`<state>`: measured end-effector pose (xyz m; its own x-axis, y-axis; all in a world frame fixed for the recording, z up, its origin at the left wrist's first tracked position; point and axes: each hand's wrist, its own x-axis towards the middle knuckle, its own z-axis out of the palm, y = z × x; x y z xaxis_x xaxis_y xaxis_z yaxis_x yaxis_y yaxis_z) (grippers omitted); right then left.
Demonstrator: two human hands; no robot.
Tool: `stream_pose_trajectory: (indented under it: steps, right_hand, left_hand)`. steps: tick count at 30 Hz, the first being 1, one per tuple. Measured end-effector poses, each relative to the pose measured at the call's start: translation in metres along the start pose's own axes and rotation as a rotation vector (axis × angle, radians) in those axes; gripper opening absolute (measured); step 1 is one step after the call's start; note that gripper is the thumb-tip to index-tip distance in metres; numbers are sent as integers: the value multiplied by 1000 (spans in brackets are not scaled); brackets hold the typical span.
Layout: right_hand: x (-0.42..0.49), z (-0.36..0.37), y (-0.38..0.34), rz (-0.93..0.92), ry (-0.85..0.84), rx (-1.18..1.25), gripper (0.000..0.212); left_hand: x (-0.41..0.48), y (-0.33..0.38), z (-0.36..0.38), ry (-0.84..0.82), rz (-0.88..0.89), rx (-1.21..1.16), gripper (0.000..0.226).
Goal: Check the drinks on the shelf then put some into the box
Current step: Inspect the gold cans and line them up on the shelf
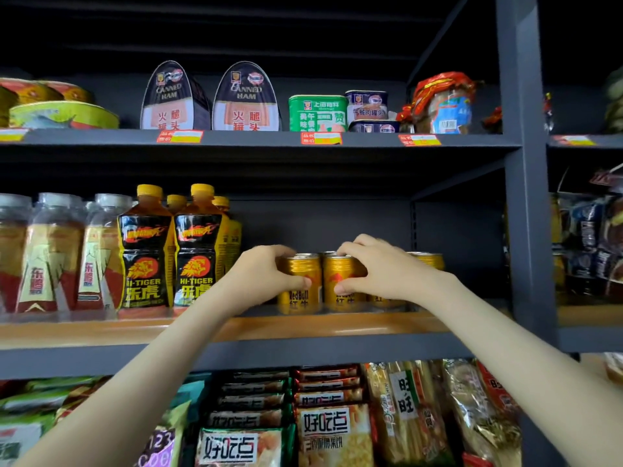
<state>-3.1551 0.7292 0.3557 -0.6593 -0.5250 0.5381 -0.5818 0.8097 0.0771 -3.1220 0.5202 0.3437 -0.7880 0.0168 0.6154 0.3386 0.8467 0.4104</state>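
Observation:
Several gold Red Bull cans stand on the middle shelf (337, 326). My left hand (261, 278) grips the front left can (300, 284), thumb across its front and fingers over its top rim. My right hand (377, 269) grips the can beside it (342, 281), thumb low on the front and fingers curled over the top. More gold cans (428, 261) stand behind and to the right, partly hidden by my right hand. No box is in view.
Hi-Tiger bottles (145, 257) with yellow caps and clear-capped bottles (50, 254) fill the shelf to the left. Canned ham tins (246, 99) sit on the shelf above, snack packets (333, 429) on the one below. A grey upright post (529, 197) bounds the right.

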Motion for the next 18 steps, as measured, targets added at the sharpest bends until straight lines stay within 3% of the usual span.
stream_pose_trajectory:
  steps: [7,14,18]
  right_hand:
    - [0,-3,2,-17,-22,-36,52]
    - [-5,-1,3,-8,-17,-83,62]
    - [-12,9,-9,35,129,-52,78]
  left_hand:
    - [-6,6,2,39,-12,70,71]
    - [-10,19,13,83,-50,178,70]
    - [-24,18,15,119,17,278,72]
